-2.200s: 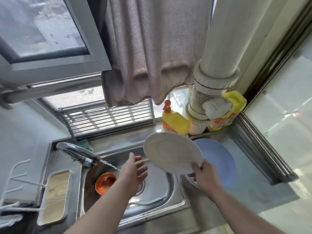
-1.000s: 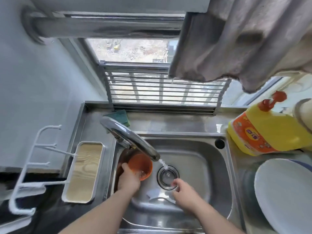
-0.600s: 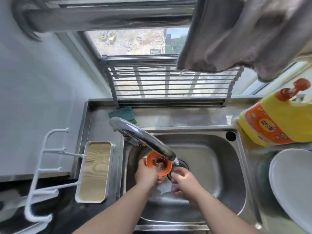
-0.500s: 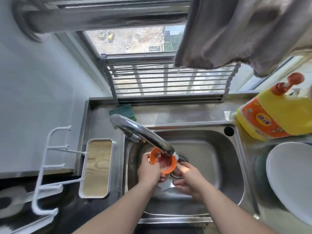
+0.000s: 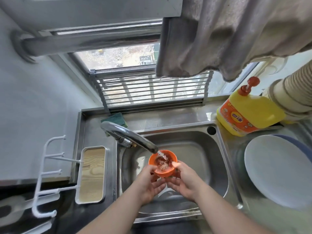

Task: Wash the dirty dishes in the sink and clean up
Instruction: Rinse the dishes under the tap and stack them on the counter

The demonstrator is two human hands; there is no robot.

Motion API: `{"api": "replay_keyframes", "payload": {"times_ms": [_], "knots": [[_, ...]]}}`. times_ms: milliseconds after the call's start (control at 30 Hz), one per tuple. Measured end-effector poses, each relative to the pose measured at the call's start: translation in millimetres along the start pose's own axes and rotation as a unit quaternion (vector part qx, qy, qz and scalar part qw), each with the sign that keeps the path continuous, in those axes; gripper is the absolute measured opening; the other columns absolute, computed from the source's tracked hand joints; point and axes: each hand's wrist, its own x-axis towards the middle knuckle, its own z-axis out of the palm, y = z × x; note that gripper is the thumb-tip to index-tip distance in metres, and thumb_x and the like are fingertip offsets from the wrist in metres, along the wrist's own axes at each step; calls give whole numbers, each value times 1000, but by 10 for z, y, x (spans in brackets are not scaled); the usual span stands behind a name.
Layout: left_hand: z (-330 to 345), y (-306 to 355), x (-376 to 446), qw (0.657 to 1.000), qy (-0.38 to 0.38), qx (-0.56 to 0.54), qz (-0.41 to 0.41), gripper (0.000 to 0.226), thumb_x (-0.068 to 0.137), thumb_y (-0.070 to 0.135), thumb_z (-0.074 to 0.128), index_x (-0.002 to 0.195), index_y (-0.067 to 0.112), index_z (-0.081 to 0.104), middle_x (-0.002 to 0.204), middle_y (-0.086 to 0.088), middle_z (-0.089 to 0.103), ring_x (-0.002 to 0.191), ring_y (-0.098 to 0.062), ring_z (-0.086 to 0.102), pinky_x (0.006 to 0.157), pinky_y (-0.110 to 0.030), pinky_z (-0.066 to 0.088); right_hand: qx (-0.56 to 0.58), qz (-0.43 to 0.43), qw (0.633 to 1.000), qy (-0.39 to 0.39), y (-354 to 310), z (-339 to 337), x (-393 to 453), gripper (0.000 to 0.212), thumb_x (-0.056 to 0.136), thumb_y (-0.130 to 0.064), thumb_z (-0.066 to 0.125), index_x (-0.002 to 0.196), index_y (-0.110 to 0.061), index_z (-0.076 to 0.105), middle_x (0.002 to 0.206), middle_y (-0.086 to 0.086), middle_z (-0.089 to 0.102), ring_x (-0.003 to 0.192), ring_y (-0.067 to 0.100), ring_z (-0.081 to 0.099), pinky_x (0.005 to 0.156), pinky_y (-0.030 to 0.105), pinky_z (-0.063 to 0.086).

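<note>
Bowl: orange bowl (image 5: pixel 163 163) held over the sink (image 5: pixel 217 159), right under the tap (image 5: pixel 130 137) spout; water runs into it, reddish residue inside.
Left hand: left hand (image 5: pixel 148 184) cups the bowl from its left and below, thumb on the near rim, fingers curled under it.
Right hand: right hand (image 5: pixel 184 181) grasps the bowl from its right, thumb over the rim, fingers beneath.
Sink: steel basin, set into the counter (image 5: pixel 168 118).
Plate: white plate (image 5: pixel 278 171) on the counter right of the sink, lying on a blue plate (image 5: pixel 297 146) whose edge shows behind it.
Soap: yellow bottle (image 5: pixel 249 112) at the sink's far right corner.
Sponge: green sponge (image 5: pixel 114 118) behind the tap, left of the sink's back edge.
Tray: white tray (image 5: pixel 92 174) with a wood-grain bottom, left of the sink.
Cloth: grey cloth (image 5: pixel 228 36) hanging above the sink.
</note>
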Motion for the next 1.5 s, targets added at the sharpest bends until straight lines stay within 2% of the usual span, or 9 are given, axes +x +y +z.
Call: {"api": "replay_keyframes", "payload": {"times_ms": [233, 367, 433, 533, 633, 767, 1033, 1300, 1500], "knots": [[-49, -125, -3, 998, -15, 43, -44, 51, 98, 59, 57, 121, 14, 67, 88, -11, 76, 76, -25, 70, 69, -36, 57, -13, 76, 996, 47, 105, -80, -113, 40, 99, -47, 61, 119, -13, 63, 105, 21, 71, 92, 34, 68, 75, 39, 57], [14, -92, 7, 995, 1, 90, -36, 40, 103, 49, 56, 134, 24, 58, 121, -12, 73, 96, -34, 74, 80, -41, 60, -81, -60, 987, 128, -45, -45, -77, 32, 94, -34, 67, 123, -22, 60, 111, 10, 71, 95, 28, 70, 76, 39, 60], [10, -67, 15, 994, 12, 110, -23, 39, 106, 42, 54, 141, 26, 53, 128, -7, 69, 105, -35, 72, 81, -42, 60, -271, -169, 929, 188, -129, -19, -75, 44, 84, -34, 71, 125, -35, 55, 115, -2, 64, 99, 23, 64, 84, 37, 54], [6, -44, -29, 994, 18, 110, -14, 35, 108, 37, 52, 141, 26, 54, 129, -4, 67, 109, -33, 70, 77, -40, 59, -564, -262, 749, 229, -194, 1, -122, 68, 77, -37, 67, 141, -43, 44, 125, -4, 47, 114, 25, 50, 91, 37, 48], [-25, -34, -16, 994, 21, 107, -14, 31, 108, 36, 52, 136, 24, 58, 127, -2, 68, 111, -33, 69, 83, -40, 59, -664, -298, 652, 213, -153, -15, -99, 89, 86, -35, 70, 162, -34, 25, 141, -1, 43, 126, 26, 41, 104, 36, 44], [-42, 6, 28, 998, 15, 66, -3, 35, 103, 36, 60, 133, 17, 65, 119, -1, 75, 107, -28, 71, 90, -39, 57, -639, -320, 679, 169, -21, 10, -57, 104, 85, -39, 76, 166, -24, 12, 145, 1, 44, 133, 24, 40, 110, 34, 41], [33, 137, 80, 996, 0, -75, 54, 31, 110, 19, 52, 137, 6, 57, 88, -13, 76, 75, -24, 72, 55, -34, 58, -583, -374, 707, 143, 173, 23, 28, 101, 74, -50, 87, 158, -23, 38, 146, -4, 50, 135, 19, 43, 115, 28, 34], [-16, 121, 92, 956, 39, -292, -12, 42, 112, 18, 43, 149, -1, 45, 141, -26, 60, 132, -39, 59, 112, -57, 44, -486, -298, 808, 150, 219, -266, -133, 67, 90, -41, 77, 150, -26, 51, 148, -10, 44, 136, 10, 45, 116, 26, 35], [47, 196, 124, 940, 36, -338, -13, 40, 113, 19, 41, 147, -1, 48, 144, -24, 60, 136, -34, 57, 115, -51, 43, -306, -221, 921, 94, 179, -113, -208, 35, 100, -26, 66, 133, -34, 61, 118, -15, 69, 104, 2, 64, 88, 20, 48]]}}
